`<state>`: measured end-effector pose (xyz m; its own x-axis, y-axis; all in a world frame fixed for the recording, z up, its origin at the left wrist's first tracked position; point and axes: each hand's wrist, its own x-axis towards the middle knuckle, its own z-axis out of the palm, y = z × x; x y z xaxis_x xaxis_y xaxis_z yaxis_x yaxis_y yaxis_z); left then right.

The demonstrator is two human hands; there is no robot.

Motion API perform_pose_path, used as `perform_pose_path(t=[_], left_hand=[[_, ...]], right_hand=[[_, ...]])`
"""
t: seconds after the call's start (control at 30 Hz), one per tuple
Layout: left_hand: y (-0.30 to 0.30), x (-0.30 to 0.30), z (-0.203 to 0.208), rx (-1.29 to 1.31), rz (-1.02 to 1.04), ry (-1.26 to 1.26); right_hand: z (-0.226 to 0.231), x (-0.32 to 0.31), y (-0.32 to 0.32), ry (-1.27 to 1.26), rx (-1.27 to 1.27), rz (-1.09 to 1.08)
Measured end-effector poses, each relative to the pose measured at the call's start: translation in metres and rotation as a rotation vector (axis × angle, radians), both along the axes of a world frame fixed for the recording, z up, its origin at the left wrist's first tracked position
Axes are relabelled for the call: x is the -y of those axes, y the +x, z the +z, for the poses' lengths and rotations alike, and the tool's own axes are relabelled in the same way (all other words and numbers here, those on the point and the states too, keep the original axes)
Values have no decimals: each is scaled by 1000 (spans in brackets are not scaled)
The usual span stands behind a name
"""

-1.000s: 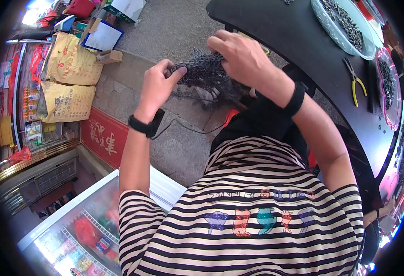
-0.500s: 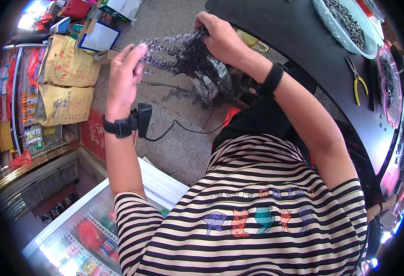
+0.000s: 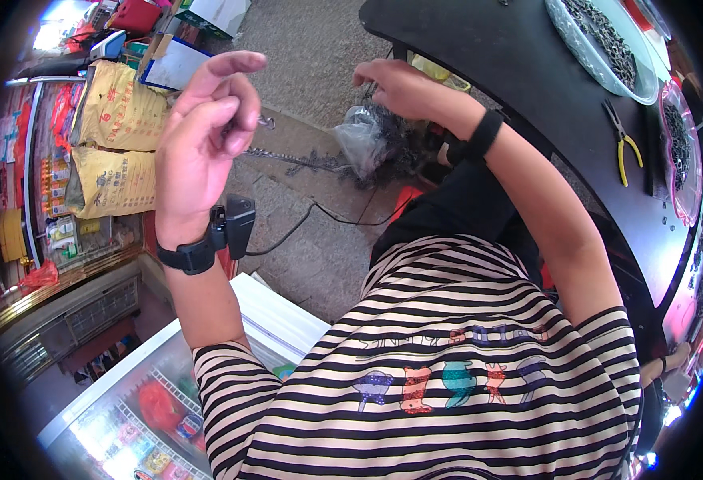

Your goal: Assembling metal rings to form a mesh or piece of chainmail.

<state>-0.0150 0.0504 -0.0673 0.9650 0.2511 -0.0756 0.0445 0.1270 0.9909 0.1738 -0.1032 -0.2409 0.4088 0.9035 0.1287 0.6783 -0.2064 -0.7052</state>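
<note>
My left hand [image 3: 207, 132] is raised at the left, thumb and bent fingers pinched together with the index finger sticking out. A short end of dark metal chain [image 3: 267, 122] pokes out from its fingertips. At the upper middle my right hand [image 3: 407, 90] is curled downward, its fingertips at a dark strand of chain; its palm side is hidden. Below it is a clear plastic bag [image 3: 359, 146] beside a tangled black heap of chains [image 3: 391, 132]. A loose chain [image 3: 287, 158] stretches over the paving from the bag toward my left hand.
A black table [image 3: 495, 48] curves along the right, bearing a tray of black chain pieces [image 3: 603, 44], yellow-handled pliers [image 3: 625, 152] and a pink-rimmed tray [image 3: 679, 152]. Yellow sacks [image 3: 115, 180] stand at the left. A glass-topped freezer [image 3: 127, 424] is at lower left. A cable [image 3: 303, 216] crosses the floor.
The bunch of chains stretched between my hands is no longer there. My left hand has moved left and nearer me; my right hand has lowered over the bag.
</note>
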Motion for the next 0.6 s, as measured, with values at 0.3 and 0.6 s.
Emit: perform_pose_path(t=[0.3,0.6], left_hand=[[45,79,4,60,-212,147],[80,150,-20,24,-340,220]], right_hand=[[106,77,-24,479,-777,175],[104,176,-36,399,-844,-94]])
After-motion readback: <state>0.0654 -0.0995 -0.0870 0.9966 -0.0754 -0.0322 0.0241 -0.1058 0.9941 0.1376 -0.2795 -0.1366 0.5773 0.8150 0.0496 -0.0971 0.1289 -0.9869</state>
